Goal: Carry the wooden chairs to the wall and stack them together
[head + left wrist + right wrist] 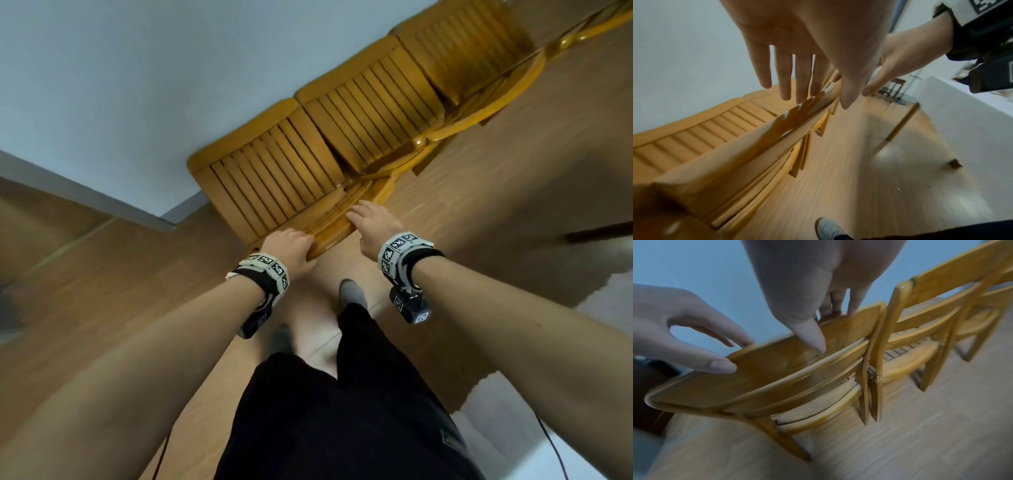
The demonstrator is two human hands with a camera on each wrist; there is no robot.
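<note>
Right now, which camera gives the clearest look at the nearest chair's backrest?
The right wrist view: the backrest shows whole, with both hands on its top rail. The head view sees only its top edge from above; the left wrist view shows it blurred, edge-on.

— What were the honey-coloured slatted wooden chairs [274,171] like?
— Varnished wood, glossy on the curved top rail [777,363], with ribbed slats on the seats.
— And the light brown plank floor [479,205]?
— Smooth wood-grain with a dull sheen, against a matt pale painted wall [137,68].
</note>
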